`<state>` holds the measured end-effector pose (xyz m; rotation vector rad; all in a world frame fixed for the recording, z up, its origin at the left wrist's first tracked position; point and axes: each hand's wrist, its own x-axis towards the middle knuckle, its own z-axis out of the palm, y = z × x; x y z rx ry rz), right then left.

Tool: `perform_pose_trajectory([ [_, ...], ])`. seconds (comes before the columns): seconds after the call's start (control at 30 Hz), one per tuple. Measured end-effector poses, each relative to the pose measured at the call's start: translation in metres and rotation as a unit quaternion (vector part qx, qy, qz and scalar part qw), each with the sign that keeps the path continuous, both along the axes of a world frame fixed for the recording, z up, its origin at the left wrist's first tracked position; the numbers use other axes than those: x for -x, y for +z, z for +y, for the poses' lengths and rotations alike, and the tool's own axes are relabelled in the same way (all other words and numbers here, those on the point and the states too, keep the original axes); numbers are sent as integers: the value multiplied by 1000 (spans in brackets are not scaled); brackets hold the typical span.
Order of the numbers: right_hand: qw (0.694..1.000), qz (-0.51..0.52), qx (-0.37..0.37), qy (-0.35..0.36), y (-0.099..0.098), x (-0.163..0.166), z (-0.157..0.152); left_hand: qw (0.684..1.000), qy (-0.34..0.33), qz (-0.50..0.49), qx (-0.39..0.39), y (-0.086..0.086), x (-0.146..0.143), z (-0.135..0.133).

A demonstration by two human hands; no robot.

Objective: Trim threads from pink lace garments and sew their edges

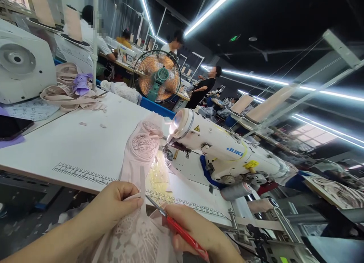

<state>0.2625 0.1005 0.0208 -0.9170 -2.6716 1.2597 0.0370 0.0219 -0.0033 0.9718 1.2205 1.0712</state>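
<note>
Fingers (133, 198) pinch strap (142, 181) upright; red scissors (176, 227) angle up-left

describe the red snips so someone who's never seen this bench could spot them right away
Start at the white JUKI sewing machine on the white table, then drop to the near edge where two hands work on pink lace fabric. The red-handled thread snips lie in the right hand, metal tips touching the strip pinched by the left hand. They are the only bright red thing there.

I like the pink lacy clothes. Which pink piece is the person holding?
The pink lace piece at the bottom edge, pinched by the left hand. The other pink pile lies far off by the white machine.
</note>
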Motion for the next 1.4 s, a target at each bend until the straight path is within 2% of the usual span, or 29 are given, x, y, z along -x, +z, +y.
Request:
perform_pose_trajectory([
  [0.1,998,-46,5,50,3,8,1,1000,-2,1,19,-2,-2,1],
  [0.23,996,-78,-23,42,2,16,3,999,9,-33,41,-6,-2,1],
  [0.47,994,-99,-15,43,3,19,-4,993,2,-100,65,-12,2,2],
  [0.67,994,-107,1,19,2,20,-7,991,-6,-110,82,-4,4,4],
  [0.83,994,-106,13,-8,-6,21,-11,991,-14,-104,78,1,7,3],
  [1.1,996,-5,51,-68,-25,21,-16,996,-17,-69,51,-4,10,-1],
  [1.27,993,36,12,-115,-17,16,-14,1000,-5,-11,1,2,12,-6],
  [1.4,990,69,-49,-109,-6,11,-17,999,4,27,-46,7,15,-9],
])
